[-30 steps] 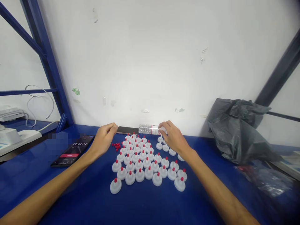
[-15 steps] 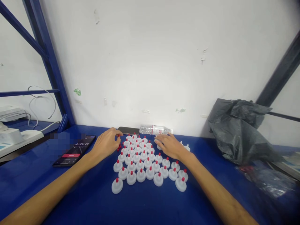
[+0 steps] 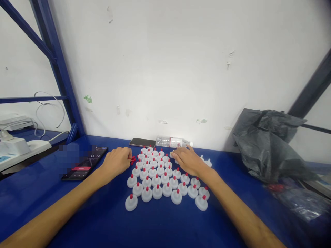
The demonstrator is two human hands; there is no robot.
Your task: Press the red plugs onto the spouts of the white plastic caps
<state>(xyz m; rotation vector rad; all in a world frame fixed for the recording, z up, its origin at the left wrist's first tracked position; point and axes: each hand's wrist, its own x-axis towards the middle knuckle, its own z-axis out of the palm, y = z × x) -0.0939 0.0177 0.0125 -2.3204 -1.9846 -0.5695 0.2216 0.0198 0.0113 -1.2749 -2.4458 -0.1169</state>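
My left hand (image 3: pixel 118 160) rests at the left of the group, its fingers curled down and pressed together beside a small pile of loose red tips (image 3: pixel 133 159). Whatever is between those fingers is hidden. Many round white nozzle caps with red tips (image 3: pixel 156 180) stand upright in front of me. At the group's back right, my right hand (image 3: pixel 186 160) has its fingers bent over a white nozzle cap (image 3: pixel 172 155), mostly hidden under them. Just beyond that wrist stand white nozzle caps without red tips (image 3: pixel 208 163).
By the wall lie a dark phone (image 3: pixel 142 142) and a clear plastic bottle (image 3: pixel 172 142). Another phone (image 3: pixel 85 164) showing a timer is at left, near a white power strip (image 3: pixel 38 146). A grey plastic bag (image 3: pixel 266 144) and clear plastic packaging (image 3: pixel 300 201) sit at right.
My left hand has lowered toward the pile of red tips, its fingers curling under. My right hand stays over the same white cap. The view has shifted slightly.
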